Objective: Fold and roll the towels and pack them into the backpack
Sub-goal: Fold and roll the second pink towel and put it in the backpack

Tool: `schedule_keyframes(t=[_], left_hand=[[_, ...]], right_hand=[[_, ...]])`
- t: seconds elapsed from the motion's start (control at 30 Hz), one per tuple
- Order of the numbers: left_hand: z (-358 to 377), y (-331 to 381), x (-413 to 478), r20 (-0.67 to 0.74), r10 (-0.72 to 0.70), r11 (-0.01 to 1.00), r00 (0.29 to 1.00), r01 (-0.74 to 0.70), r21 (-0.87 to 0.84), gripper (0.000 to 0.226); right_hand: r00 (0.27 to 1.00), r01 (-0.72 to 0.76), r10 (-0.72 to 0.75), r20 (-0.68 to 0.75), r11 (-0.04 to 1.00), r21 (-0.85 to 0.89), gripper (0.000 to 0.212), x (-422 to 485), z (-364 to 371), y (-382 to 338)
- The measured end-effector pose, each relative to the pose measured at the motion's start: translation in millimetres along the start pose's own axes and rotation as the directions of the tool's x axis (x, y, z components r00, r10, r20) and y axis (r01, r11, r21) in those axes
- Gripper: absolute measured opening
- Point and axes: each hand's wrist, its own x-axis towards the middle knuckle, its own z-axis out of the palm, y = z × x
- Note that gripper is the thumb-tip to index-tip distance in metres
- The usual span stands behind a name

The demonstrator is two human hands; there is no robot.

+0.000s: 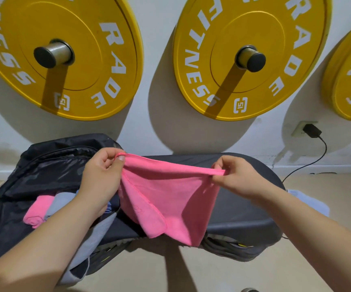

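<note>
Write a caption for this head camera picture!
Left hand and right hand pinch a pink towel by its top edge above a bench, beside an open backpack holding a rolled towel.

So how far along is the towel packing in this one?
Done: a rolled pink towel and a grey towel sit in the open backpack. In hand: the left hand and right hand each pinch the top edge of a second pink towel, hanging loose over the bench. Left: fold, roll and pack it. I cannot tell whether other towels remain.
</note>
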Motion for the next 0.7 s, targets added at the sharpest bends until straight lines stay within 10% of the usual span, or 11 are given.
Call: schedule_keyframes(t=[0.2,0.7], left_hand=[[-11,-11,11,0.073,-0.081,0.993,0.994,0.074,0.093,0.015],[-21,15,11,-0.006,0.095,0.991,0.995,-0.095,-0.098,0.019]], right_hand=[[1.0,0.006,-0.016,0.014,0.847,0.531,0.024,-5,-15,2],[0.995,0.095,-0.086,-0.052,0.974,0.205,0.007,-19,-47,-22]])
